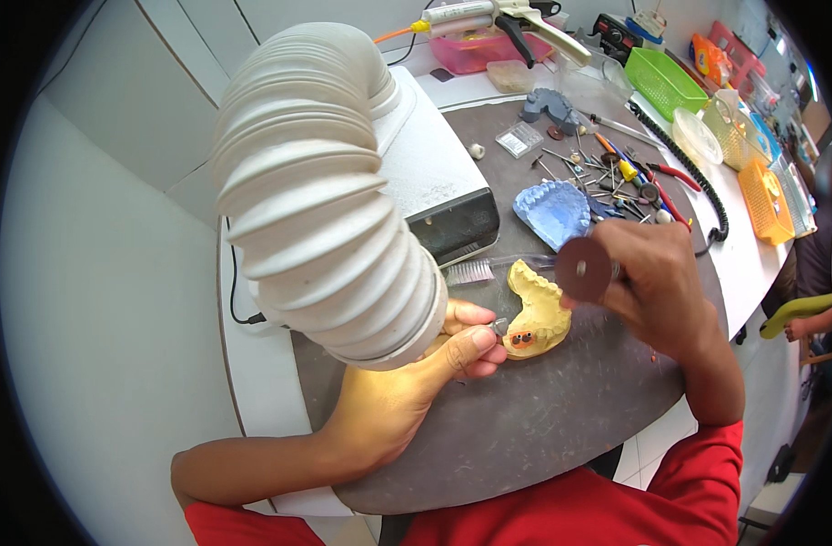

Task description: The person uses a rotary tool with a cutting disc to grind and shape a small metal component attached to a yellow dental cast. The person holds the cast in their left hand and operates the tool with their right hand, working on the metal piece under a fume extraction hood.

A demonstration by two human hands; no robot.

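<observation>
Pinching hand: my left hand (pixel 414 384), closed narrow, thumb and fingertips on the small piece (pixel 499 327).
Disc hand: my right hand (pixel 657 278), curled up behind the disc (pixel 580 271), gripping what carries it; that part is mostly hidden.
Disc gap: apart from the piece, at its 2 o'clock. Can't tell if spinning.
Disc pressure: I'd judge light, short passes best; pushing hard could snatch something this small.
Fingertips: I should keep them well back from the disc's edge, with the piece showing past the pinch but firmly backed by the thumb.
Steadying: bracing both hands on the mat (pixel 516 428) would likely cut wobble.
Cast clearance: yellow cast (pixel 550 318) sits just beside the piece, at its 3 o'clock; I'd lift the piece away so the disc can't nick it.
Piece place: just right of the hose (pixel 329 227) end, which is at its 9 o'clock.
Piece look: grey, metallic sheen, tiny; surface detail too small to read, part covered by my fingers.
Disc look: brown, flat, round, paler hub.
</observation>
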